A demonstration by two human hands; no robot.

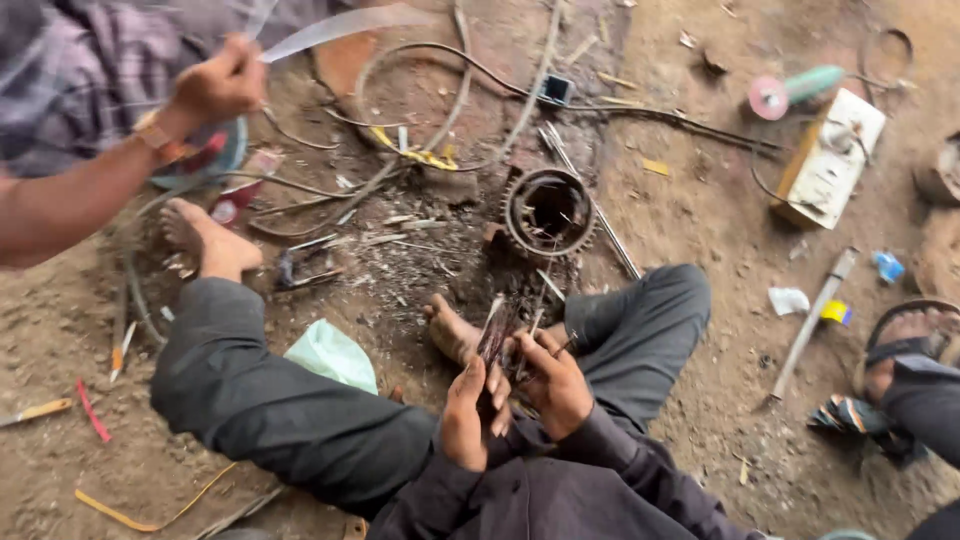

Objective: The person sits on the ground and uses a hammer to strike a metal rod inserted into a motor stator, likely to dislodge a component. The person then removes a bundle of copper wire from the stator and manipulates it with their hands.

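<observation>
Dark wire bundle (494, 335) pinched by left hand (466, 412) fingers, right hand (553, 383) fingers gripping wires too

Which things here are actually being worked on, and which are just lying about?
In hand: bundle of thin rusty rods, gripped by left hand and right hand.

Lying about: toothed metal ring, white box, green-handled grinder, long pale bar, green bag.

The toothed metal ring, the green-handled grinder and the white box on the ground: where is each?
Toothed metal ring (548, 212): head view, on its left rim.
Green-handled grinder (812, 82): head view, on the green handle.
White box (832, 158): head view, on its flat top face.
</observation>
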